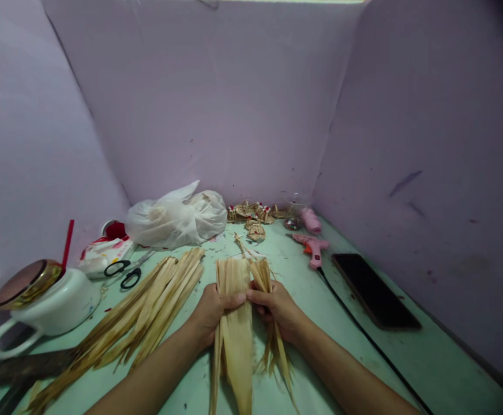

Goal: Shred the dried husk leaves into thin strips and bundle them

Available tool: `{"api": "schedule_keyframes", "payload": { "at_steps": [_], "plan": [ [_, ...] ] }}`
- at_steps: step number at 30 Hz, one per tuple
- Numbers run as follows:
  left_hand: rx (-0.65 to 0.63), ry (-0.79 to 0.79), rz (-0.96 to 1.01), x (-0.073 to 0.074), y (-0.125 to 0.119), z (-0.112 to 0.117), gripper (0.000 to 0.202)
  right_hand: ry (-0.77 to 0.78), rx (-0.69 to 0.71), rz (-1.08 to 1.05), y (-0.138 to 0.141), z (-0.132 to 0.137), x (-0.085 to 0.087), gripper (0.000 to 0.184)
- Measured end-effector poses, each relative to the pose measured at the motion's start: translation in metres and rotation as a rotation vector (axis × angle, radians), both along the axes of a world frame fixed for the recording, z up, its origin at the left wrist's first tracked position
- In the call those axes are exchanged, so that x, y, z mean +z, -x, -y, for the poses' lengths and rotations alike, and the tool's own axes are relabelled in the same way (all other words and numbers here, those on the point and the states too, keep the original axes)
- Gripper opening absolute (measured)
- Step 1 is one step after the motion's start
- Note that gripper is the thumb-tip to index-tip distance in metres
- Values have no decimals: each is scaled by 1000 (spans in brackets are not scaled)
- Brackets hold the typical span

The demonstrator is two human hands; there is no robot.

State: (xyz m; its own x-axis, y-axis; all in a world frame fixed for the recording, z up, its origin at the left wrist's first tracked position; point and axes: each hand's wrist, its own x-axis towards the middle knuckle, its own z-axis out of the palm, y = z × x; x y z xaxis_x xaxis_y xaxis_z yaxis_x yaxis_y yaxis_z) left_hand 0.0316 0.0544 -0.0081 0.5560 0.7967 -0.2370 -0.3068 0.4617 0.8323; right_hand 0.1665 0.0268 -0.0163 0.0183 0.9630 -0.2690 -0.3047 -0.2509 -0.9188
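Note:
My left hand point(210, 314) and my right hand point(277, 308) meet at the middle of the green table point(428, 357). Both pinch a broad dried husk strip point(236, 340) that runs from the thumbs toward me. My right hand also closes around a bundle of narrower dried strips point(262, 276), whose frayed ends hang below the wrist. A long pile of dried leaf strips point(147, 311) lies flat just left of my left hand.
Scissors point(126, 274), a white lidded mug point(44, 300) with a red straw and a plastic bag point(177, 219) sit at the left. A pink glue gun point(312, 248) with a black cord and a dark phone point(375, 291) lie right. Small woven pieces point(254, 216) rest by the back wall.

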Motion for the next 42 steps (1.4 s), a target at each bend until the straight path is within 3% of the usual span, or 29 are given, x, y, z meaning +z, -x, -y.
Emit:
{"api": "schedule_keyframes", "payload": {
  "at_steps": [6,16,23,29,35,42],
  "plan": [
    [50,-6,-17,-3,0,3,36,-8,65,68,-3,4,0,35],
    [77,-91,-79,-6,4,9,34,-27,41,219,0,8,-5,26],
    [46,-88,-133,-5,5,7,33,-53,7,309,2,7,-10,11],
    [147,-156,-249,-9,0,9,25,-119,-97,327,11,11,-4,6],
    [132,-119,-192,-8,0,8,30,-73,-109,200,9,10,-1,9],
    [30,-15,-36,-7,8,-1,48,30,88,-142,-6,10,5,28]
  ]
}}
